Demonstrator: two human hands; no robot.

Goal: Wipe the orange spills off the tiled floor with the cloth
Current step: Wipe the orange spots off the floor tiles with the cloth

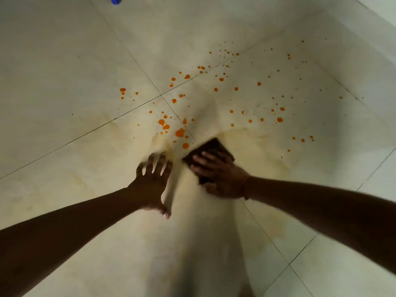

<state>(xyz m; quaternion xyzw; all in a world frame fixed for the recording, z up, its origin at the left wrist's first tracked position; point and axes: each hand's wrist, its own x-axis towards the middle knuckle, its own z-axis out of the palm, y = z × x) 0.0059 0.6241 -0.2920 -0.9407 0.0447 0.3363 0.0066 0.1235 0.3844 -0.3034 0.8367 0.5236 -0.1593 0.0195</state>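
Note:
A dark brown folded cloth (211, 150) lies flat on the pale tiled floor (64, 71). My right hand (218, 175) presses down on it with the fingers spread over its near half. My left hand (153, 182) rests flat on the floor just left of the cloth, fingers spread. Orange spills (180, 132) dot the tiles beyond both hands, the biggest drops just ahead of the cloth's left corner, with smaller spots (279, 120) scattered far right and back. Around and behind the cloth the floor carries a faint yellowish smear (263, 159).
A blue object (114, 0) pokes in at the top edge, far left of centre. A lighter raised edge or wall base (377, 16) runs along the top right. Dark grout lines cross the floor.

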